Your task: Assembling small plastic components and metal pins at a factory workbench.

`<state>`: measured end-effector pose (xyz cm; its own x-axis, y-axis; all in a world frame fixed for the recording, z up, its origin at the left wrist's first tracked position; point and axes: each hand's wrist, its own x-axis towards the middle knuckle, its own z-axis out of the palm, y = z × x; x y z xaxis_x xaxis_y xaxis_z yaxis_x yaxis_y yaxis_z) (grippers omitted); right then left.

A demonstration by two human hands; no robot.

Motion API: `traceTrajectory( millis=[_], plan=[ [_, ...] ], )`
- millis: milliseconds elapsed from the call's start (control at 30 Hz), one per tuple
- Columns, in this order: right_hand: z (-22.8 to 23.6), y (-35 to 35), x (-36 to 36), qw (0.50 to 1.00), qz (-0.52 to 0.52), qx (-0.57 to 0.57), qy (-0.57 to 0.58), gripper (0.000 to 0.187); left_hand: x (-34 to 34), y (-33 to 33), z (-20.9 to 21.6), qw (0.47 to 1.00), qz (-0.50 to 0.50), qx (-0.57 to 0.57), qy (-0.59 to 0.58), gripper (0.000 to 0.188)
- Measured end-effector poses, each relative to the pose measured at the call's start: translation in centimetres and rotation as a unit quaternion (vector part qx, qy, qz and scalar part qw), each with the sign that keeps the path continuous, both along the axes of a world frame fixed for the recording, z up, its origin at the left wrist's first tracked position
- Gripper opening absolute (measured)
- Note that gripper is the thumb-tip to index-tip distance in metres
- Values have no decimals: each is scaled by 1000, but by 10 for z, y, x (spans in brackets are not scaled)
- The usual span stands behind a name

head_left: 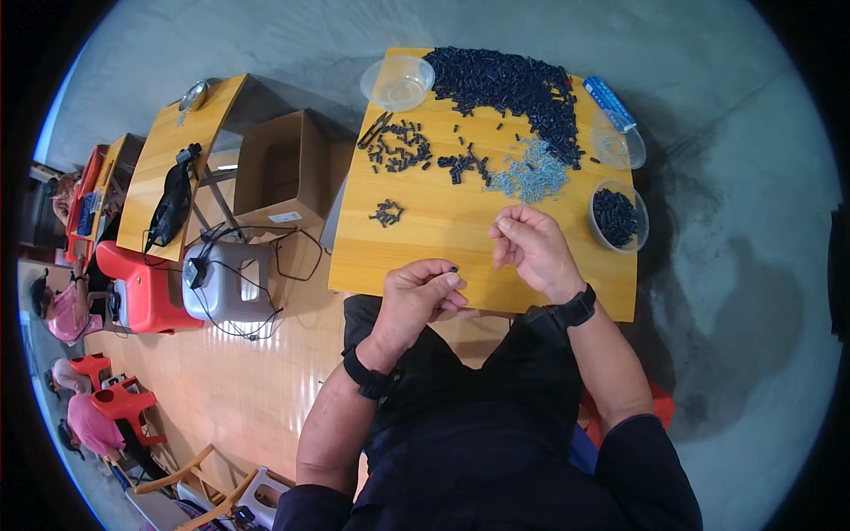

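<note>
Over the near edge of the wooden table (487, 243), my left hand (416, 299) pinches a small black piece (453, 269) between thumb and fingers. To its right, my right hand (533, 251) is closed in a pinch; whatever it holds is too small to make out. The two hands are apart. Just beyond the right hand lies a pile of small, thin, silvery-blue metal parts (529, 173). A large heap of short black cylindrical pieces (505, 80) covers the table's far side. Several smaller black pieces (387, 212) form a little cluster beyond the left hand.
A clear bowl of black pieces (617, 218) stands at the right edge. Other clear tubs (398, 84) sit at the far corners, near a blue box (609, 103). Dark tweezers (375, 130) lie far left. Left of the table are a cardboard box (282, 168), stools (228, 281) and cables.
</note>
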<state>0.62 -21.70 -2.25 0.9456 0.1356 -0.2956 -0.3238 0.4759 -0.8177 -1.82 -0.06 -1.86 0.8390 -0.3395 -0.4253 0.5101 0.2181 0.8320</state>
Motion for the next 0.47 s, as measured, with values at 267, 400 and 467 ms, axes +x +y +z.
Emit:
traceTrajectory(
  millis=[267,400,467],
  plan=[
    [20,13,-24,998,34,-28,-39,11,-10,1,19,996,-37,-32,-75,17],
    [38,23,-37,990,56,-88,-90,11,-11,3,24,995,-58,-44,-71,18],
    [42,26,-42,982,64,-132,-121,13,-12,3,25,994,-64,-38,-78,18]
  ],
)
